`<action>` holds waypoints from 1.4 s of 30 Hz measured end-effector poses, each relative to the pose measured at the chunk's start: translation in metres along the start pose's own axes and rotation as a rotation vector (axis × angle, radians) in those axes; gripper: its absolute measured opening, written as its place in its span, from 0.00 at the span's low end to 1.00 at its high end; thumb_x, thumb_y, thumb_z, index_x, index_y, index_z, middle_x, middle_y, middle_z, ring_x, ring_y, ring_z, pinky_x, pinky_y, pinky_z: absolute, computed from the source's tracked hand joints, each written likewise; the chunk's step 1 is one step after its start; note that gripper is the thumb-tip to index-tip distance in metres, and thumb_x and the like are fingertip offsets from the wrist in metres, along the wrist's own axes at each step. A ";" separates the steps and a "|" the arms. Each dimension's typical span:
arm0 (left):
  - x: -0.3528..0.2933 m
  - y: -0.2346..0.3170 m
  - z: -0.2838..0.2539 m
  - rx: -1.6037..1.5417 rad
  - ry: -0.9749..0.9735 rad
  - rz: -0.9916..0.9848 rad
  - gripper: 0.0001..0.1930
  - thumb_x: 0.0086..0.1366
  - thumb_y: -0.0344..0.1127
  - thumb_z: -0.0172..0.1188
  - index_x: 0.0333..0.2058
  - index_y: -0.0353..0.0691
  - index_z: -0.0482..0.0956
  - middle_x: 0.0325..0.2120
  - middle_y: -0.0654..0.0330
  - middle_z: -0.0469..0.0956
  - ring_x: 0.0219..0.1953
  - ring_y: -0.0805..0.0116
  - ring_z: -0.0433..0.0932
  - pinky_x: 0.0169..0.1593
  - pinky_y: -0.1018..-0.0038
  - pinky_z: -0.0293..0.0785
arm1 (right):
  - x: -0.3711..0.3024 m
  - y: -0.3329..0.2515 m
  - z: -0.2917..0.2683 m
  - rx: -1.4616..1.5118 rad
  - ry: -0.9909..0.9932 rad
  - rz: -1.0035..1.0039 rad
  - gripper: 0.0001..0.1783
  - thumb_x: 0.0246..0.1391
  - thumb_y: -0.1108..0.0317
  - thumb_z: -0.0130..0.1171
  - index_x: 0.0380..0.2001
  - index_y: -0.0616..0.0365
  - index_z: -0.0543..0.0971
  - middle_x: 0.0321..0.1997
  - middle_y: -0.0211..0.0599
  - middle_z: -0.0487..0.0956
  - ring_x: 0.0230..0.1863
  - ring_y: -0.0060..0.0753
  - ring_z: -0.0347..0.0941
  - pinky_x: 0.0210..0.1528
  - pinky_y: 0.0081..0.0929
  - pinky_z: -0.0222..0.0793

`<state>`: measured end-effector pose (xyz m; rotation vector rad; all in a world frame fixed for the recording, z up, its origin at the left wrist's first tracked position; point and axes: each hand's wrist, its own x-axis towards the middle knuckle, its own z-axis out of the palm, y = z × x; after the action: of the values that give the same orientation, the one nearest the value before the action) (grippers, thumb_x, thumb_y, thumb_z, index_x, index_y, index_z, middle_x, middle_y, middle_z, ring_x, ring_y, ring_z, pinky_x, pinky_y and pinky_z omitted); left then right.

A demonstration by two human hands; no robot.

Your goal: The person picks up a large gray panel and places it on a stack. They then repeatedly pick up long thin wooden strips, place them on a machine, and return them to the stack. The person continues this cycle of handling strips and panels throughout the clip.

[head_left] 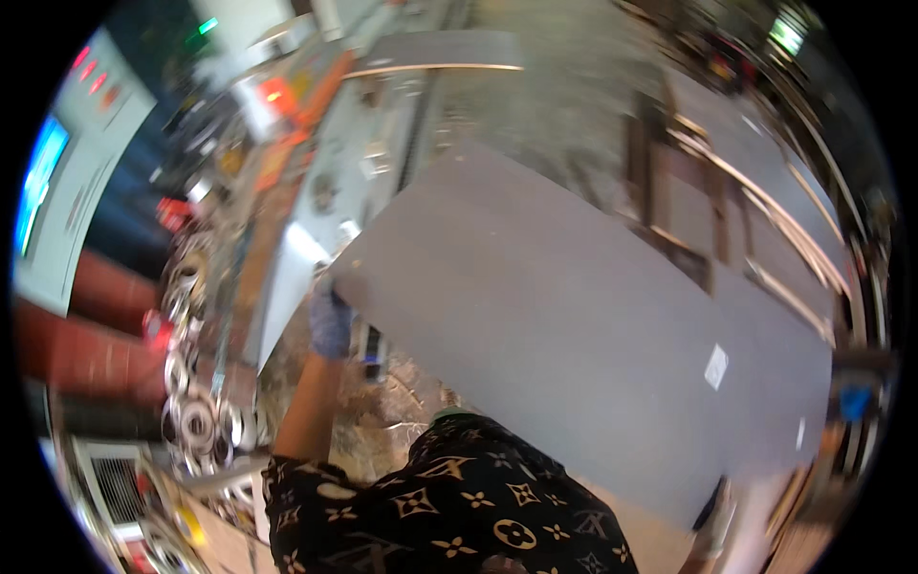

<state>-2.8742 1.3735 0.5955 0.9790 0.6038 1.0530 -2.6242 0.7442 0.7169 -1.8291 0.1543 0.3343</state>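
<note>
A large flat grey board (535, 306) with a small white label slants across the middle in front of my body. My left hand (331, 320), in a grey-blue glove, is closed around its left corner. At the lower right edge of the same board is my right hand (710, 507), in a dark glove. It grips that edge, though the board hides most of its fingers. The board's underside is out of sight.
More grey boards (775, 373) lie at the right beside wooden strips (765, 225). Another board (440, 50) rests at the far end of a long machine bed (330, 177). At left stand a control cabinet with a lit screen (43, 177) and a pile of metal rings (196, 421).
</note>
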 end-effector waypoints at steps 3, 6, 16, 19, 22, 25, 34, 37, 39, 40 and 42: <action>0.007 0.039 -0.043 -0.089 0.138 -0.025 0.24 0.63 0.47 0.46 0.50 0.33 0.68 0.44 0.57 0.73 0.46 0.67 0.72 0.50 0.71 0.68 | -0.004 -0.006 0.052 0.048 -0.053 0.052 0.21 0.58 0.55 0.48 0.42 0.64 0.73 0.41 0.33 0.74 0.42 0.24 0.68 0.45 0.22 0.65; 0.004 0.056 -0.108 -0.119 0.383 -0.047 0.25 0.63 0.48 0.46 0.51 0.35 0.67 0.48 0.55 0.72 0.51 0.62 0.70 0.54 0.69 0.67 | 0.016 -0.012 0.104 0.105 -0.265 -0.044 0.18 0.56 0.55 0.52 0.35 0.61 0.73 0.34 0.28 0.73 0.34 0.22 0.68 0.38 0.22 0.66; 0.031 0.000 -0.185 -0.334 0.598 -0.166 0.11 0.61 0.42 0.53 0.40 0.45 0.73 0.33 0.65 0.79 0.33 0.69 0.78 0.37 0.71 0.78 | 0.087 0.013 0.336 0.244 -0.309 0.044 0.09 0.49 0.62 0.62 0.26 0.52 0.74 0.20 0.21 0.71 0.18 0.16 0.63 0.18 0.15 0.59; 0.053 -0.033 -0.165 -0.344 0.608 -0.191 0.07 0.59 0.40 0.55 0.34 0.47 0.74 0.27 0.68 0.78 0.29 0.72 0.78 0.32 0.75 0.78 | 0.128 0.038 0.398 0.262 -0.427 0.090 0.11 0.49 0.66 0.61 0.34 0.59 0.76 0.31 0.26 0.76 0.31 0.22 0.71 0.34 0.19 0.69; 0.085 -0.043 -0.151 -0.212 0.716 -0.295 0.12 0.57 0.38 0.57 0.40 0.52 0.69 0.35 0.68 0.75 0.37 0.72 0.74 0.39 0.69 0.74 | 0.147 0.038 0.468 0.305 -0.410 0.073 0.10 0.45 0.65 0.65 0.28 0.52 0.72 0.23 0.20 0.71 0.20 0.18 0.65 0.20 0.17 0.59; 0.116 -0.063 -0.144 -0.240 0.775 -0.240 0.15 0.56 0.40 0.59 0.43 0.52 0.68 0.36 0.66 0.74 0.35 0.71 0.75 0.34 0.71 0.75 | 0.210 0.040 0.498 0.183 -0.559 0.029 0.15 0.44 0.66 0.65 0.35 0.56 0.73 0.30 0.24 0.74 0.28 0.20 0.69 0.28 0.19 0.65; 0.191 -0.084 -0.116 -0.311 1.059 -0.020 0.17 0.58 0.39 0.57 0.44 0.38 0.72 0.37 0.56 0.77 0.36 0.59 0.77 0.41 0.62 0.77 | 0.260 0.017 0.546 0.124 -0.541 0.215 0.15 0.43 0.67 0.67 0.33 0.56 0.73 0.25 0.26 0.73 0.22 0.22 0.68 0.23 0.20 0.67; 0.206 -0.078 -0.112 -0.381 1.012 -0.018 0.21 0.57 0.35 0.58 0.48 0.36 0.66 0.40 0.54 0.74 0.38 0.58 0.76 0.41 0.63 0.77 | 0.269 0.002 0.563 0.216 -0.549 0.258 0.11 0.45 0.68 0.65 0.30 0.55 0.73 0.23 0.26 0.73 0.20 0.23 0.67 0.23 0.21 0.67; 0.231 -0.080 -0.110 -0.432 0.966 -0.021 0.23 0.57 0.33 0.59 0.50 0.35 0.64 0.42 0.54 0.73 0.39 0.57 0.76 0.41 0.63 0.77 | 0.281 -0.016 0.579 0.154 -0.540 0.324 0.17 0.43 0.68 0.65 0.36 0.56 0.71 0.25 0.27 0.73 0.22 0.24 0.68 0.22 0.22 0.66; 0.247 -0.081 -0.104 -0.435 0.956 -0.026 0.23 0.57 0.33 0.59 0.49 0.34 0.65 0.42 0.54 0.73 0.39 0.57 0.76 0.41 0.63 0.77 | 0.289 -0.025 0.586 0.126 -0.529 0.357 0.20 0.43 0.68 0.65 0.39 0.57 0.70 0.26 0.28 0.73 0.23 0.25 0.69 0.21 0.23 0.65; 0.292 -0.084 -0.086 -0.416 0.905 -0.063 0.20 0.58 0.37 0.56 0.48 0.35 0.67 0.42 0.55 0.73 0.40 0.58 0.75 0.44 0.62 0.75 | 0.332 -0.023 0.605 0.210 -0.536 0.308 0.19 0.43 0.66 0.65 0.37 0.58 0.71 0.24 0.28 0.73 0.22 0.26 0.69 0.21 0.25 0.64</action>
<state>-2.7900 1.6591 0.4903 0.0720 1.0770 1.4811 -2.3913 1.3519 0.4858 -1.4515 0.0913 0.9739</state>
